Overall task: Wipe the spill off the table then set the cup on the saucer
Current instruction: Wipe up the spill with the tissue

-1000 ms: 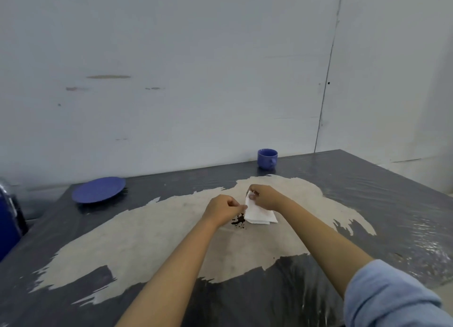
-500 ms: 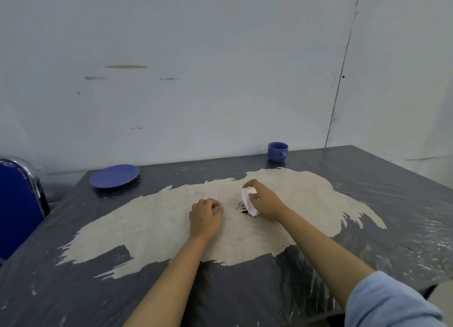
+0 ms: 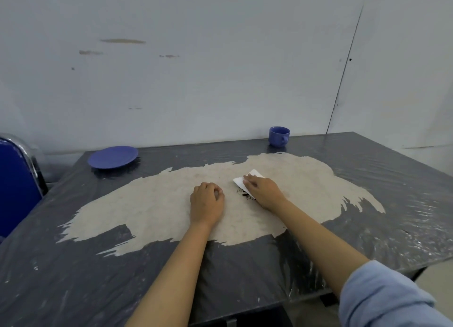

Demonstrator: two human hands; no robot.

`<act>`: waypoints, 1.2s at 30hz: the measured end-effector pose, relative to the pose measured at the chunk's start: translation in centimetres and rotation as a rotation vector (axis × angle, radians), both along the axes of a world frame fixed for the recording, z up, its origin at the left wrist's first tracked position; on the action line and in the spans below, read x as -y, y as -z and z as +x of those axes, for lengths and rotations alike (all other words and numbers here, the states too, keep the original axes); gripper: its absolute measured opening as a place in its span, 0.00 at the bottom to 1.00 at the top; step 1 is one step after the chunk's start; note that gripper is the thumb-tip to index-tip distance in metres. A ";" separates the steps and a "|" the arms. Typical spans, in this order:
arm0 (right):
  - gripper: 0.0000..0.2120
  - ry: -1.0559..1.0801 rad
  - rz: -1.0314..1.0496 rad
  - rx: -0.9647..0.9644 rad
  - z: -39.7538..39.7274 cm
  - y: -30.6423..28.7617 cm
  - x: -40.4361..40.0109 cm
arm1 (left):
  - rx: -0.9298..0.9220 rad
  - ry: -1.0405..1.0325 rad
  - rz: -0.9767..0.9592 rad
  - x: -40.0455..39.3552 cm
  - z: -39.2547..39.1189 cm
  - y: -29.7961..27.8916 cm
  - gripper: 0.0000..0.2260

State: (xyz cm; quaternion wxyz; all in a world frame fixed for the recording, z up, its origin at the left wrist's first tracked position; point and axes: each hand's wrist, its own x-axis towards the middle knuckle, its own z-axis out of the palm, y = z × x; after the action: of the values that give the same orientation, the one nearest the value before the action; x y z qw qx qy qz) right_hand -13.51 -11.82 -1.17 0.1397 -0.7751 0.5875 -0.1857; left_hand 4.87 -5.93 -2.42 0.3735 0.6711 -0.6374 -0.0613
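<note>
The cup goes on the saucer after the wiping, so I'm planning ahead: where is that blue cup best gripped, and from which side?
Probably by its handle. The cup stands upright by the wall, its handle turned toward the person and slightly right, so the right hand, now pressing the tissue, could come at it from the near side. A grasp around the body would also work.

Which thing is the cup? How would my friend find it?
Look at the dark table, along its far edge by the white wall. Toward the right stands a small round blue cup with a handle. The blue saucer is flat and sits far left.
</note>
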 end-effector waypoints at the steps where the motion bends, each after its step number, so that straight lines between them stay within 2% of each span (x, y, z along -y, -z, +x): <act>1: 0.22 -0.019 -0.011 -0.052 0.0 0.0 0.0 | 0.001 -0.001 -0.002 0.0 0.0 0.0 0.11; 11: 0.25 -0.042 0.063 0.064 -0.3 0.0 0.0 | 0.027 -0.007 -0.001 -0.1 -0.1 -0.2 0.11; 18: 0.22 -0.077 0.056 0.000 0.1 0.4 0.1 | 0.037 -0.016 -0.004 -0.2 -0.2 0.0 0.11; 36: 0.19 -0.162 0.078 0.104 -0.8 0.0 -2.1 | 0.059 0.009 0.007 -0.5 -0.2 0.0 0.12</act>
State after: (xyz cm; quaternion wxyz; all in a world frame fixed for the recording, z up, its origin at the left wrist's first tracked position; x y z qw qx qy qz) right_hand -14.31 -9.74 -1.19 0.2145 -0.8034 0.5216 -0.1907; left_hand 4.65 -5.39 -2.38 0.3520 0.6710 -0.6510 -0.0456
